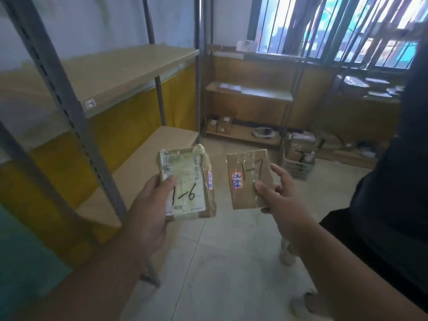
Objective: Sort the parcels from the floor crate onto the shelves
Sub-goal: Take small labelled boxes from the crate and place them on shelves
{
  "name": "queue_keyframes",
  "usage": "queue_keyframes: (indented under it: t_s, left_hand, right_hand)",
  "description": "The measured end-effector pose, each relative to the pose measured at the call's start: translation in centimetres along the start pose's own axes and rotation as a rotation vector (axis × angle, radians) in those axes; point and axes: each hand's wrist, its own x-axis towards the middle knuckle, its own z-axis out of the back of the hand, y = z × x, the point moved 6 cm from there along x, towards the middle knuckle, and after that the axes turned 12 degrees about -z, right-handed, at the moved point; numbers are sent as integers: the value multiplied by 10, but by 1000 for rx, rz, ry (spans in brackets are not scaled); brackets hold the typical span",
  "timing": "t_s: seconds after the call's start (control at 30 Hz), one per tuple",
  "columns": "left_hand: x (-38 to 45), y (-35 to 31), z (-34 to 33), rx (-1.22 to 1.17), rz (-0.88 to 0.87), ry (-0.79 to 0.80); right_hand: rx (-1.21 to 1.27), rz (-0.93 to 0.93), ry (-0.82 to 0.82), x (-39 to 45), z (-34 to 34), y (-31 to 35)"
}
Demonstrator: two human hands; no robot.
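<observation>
My left hand [154, 205] grips a small taped cardboard parcel [192, 181] with a shipping label and "1-6" written on it in black. My right hand [278, 193] pinches a flat brown parcel [247, 167] marked "1-7" with a small red-edged sticker. Both parcels are held face up in front of me, side by side and apart, above the tiled floor. A crate [298, 158] holding several parcels stands on the floor at the far right. The metal shelving [111, 72] with beige boards stands to my left.
More shelves [250, 93] with small boxes line the back wall under a barred window [347, 26]. Further parcels lie on a shelf [370, 89] at the far right. A small tag [90, 103] marks the left shelf's edge. My feet show on the floor below.
</observation>
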Motion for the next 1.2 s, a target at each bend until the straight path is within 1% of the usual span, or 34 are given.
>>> queue_keyframes:
  t_s: [0.17,0.27,0.37,0.47,0.53,0.6,0.67,0.77,0.83,0.97,1.07,1.2]
  left_hand:
    - [81,13,-64,-5,-49,-39]
    - [129,16,-93,-20,-109,-112]
    - [170,4,-110,-29,-159,-193]
    - [202,-30,-120,-15,-253,-263]
    - [220,-55,-120,-8,-326,-340]
    - [237,-76,-116,5,-374,-406]
    - [253,-100,-114,25,-426,-434]
    - [270,-136,-111,91,-522,-491]
    - [275,-157,-107,148,-575,-543]
    - [283,-187,-96,246,-622,-666]
    - [279,-198,-81,394,-631,-849]
    - [258,-206,-61,534,-572,-1113]
  right_hand:
    - [19,17,21,109,26,26]
    - [20,58,96,174,24,54]
    - [2,93,200,226,8,89]
    - [14,146,330,273,-23,132]
    - [32,213,403,296,-49,162]
    - [49,283,460,314,-76,188]
    - [79,335,502,329,-101,210]
    - [145,333,571,346,-131,239]
    - [160,328,649,352,-147,261]
    - [151,399,795,362,-179,302]
    - [142,448,922,363,-205,324]
    - [137,443,1143,354,-245,345]
